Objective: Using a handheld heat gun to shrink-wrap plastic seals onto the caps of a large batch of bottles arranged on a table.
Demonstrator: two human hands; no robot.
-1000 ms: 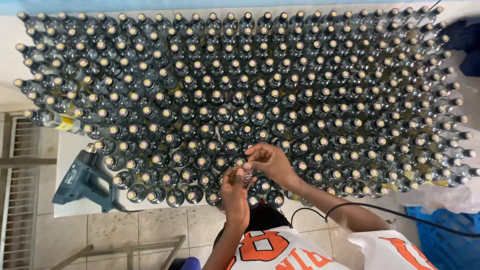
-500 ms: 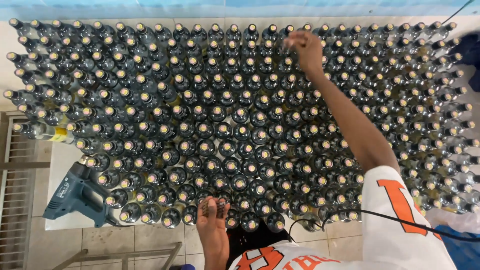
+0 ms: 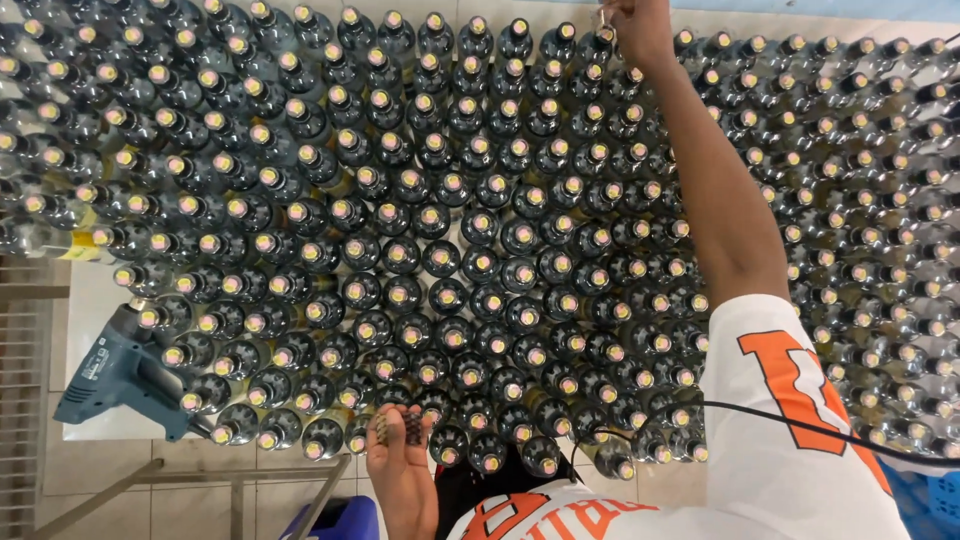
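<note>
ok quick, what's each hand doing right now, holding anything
Left hand: closed on a small stack of dark cap sleeves, at the near edge of the dark glass bottles.
Right hand: stretched to the far bottle rows; its grip cannot be told.

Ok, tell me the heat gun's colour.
Blue heat gun, clearest in the head view.

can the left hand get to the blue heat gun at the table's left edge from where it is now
Probably yes. The left hand is at the near edge of the table, holding some small caps, and the blue heat gun lies off to its left, with only low bottle tops between them.
</note>
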